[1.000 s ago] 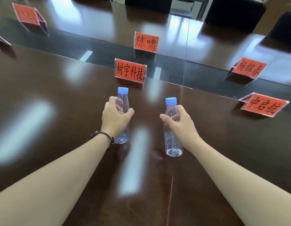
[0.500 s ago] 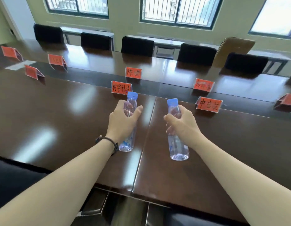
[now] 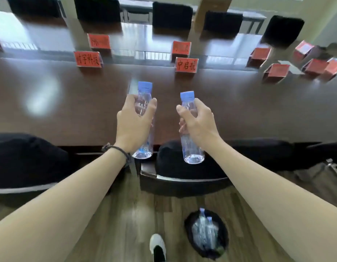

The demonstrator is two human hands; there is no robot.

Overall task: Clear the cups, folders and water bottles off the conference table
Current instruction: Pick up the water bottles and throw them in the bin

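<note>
- While both bottles are up in the air, the thing that matters is the black bin (image 3: 206, 235) on the floor: it sits below and toward the person, a bit to the right, so it lies nearer the right hand (image 3: 198, 121) than the left hand (image 3: 134, 122).
- Left grip: fingers and thumb curled round the upper body of the left bottle (image 3: 144, 120), blue cap on top, bottle upright, long axis vertical.
- Right grip: same deal, fingers wrapped round the right bottle (image 3: 191, 146) just under its cap, also upright with the base hanging free.
- Both bottles look nearly empty, so they should be light and easy to drop in.
- Bin already has a few clear bottles with blue caps in it, lying at a slant.
- My guess is the next move is lowering them and letting go over the bin, right one first since it's closer.
- Versus half a second back: the bottles have cleared the desk (image 3: 69, 103) edge and now hang over the black chairs (image 3: 182, 163), the view has tipped down, and the bin and a shoe (image 3: 157, 246) have come into sight.
- Red name cards (image 3: 186, 64) on the desk look untouched.
</note>
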